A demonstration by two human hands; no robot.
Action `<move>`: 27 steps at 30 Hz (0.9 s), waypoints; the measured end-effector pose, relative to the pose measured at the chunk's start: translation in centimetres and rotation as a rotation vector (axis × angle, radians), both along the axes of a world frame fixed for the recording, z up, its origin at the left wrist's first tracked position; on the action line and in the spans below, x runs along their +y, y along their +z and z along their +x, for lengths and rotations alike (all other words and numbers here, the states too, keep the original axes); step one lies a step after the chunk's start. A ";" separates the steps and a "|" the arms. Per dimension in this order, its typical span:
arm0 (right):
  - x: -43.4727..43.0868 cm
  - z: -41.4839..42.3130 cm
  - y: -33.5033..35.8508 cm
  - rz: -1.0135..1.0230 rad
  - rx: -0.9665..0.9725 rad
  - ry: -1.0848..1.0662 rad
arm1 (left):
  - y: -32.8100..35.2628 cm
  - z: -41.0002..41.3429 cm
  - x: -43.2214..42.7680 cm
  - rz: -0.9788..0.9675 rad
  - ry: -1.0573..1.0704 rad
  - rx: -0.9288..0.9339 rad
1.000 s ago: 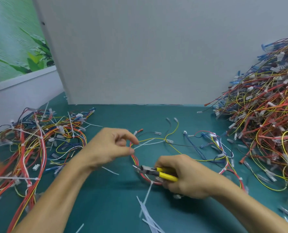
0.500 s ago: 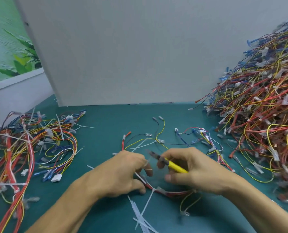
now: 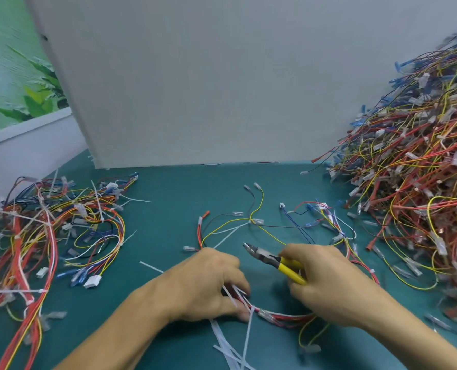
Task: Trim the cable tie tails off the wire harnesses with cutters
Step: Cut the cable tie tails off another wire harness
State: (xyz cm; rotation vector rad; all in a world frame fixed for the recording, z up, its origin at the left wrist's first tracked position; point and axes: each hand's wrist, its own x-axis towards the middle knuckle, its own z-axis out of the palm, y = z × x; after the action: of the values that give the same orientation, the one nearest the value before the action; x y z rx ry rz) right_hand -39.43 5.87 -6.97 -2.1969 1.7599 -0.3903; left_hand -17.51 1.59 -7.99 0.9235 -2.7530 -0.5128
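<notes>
Down has come the left hand (image 3: 208,284), off the far side of the loop and onto the near run of the harness (image 3: 283,317). And the cutters (image 3: 272,259) have lifted off the red bundle they were nosing at a second ago. Now the left fingers are curled, pinching the harness together with a couple of white tie tails (image 3: 232,296) that poke out between them. The right hand (image 3: 326,284) is wrapped tight round the yellow handles. The nose points up and away from the harness, blades close together as far as I can tell. That reads as one cut finished and the next being lined up: fresh tails presented, the tool hovering, not yet biting. There's more to do on this one too, with a long tail (image 3: 228,233) showing on the far side of the harness.

Room, then. Just this side of the harness lies a scatter of cut strips (image 3: 230,348), no real obstacle. Left of the harness, well apart, sits a low pile of wires (image 3: 48,236). Right of it rises a far bigger heap (image 3: 408,182), whose stragglers reach close to the harness. Beyond the harness, green mat (image 3: 168,198) runs to the grey board (image 3: 222,89). The best swing room for the cutters looks to be over the harness and to its far side.
</notes>
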 end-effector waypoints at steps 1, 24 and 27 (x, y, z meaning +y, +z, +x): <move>-0.1 0.1 -0.3 0.005 -0.010 -0.005 | -0.1 0.0 0.0 -0.008 -0.001 0.004; 2.7 -1.1 2.6 -0.023 0.488 0.006 | 0.1 -1.3 -1.1 0.398 0.170 0.099; 2.7 -0.9 2.6 -0.004 0.490 0.028 | 0.0 -1.4 -1.0 0.380 0.183 0.105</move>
State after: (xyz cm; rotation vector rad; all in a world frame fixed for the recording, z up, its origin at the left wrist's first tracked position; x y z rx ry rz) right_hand -40.31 8.58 -4.39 -2.4657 1.9496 0.1727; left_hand -18.89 0.62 -7.95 1.1770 -2.4885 -1.0396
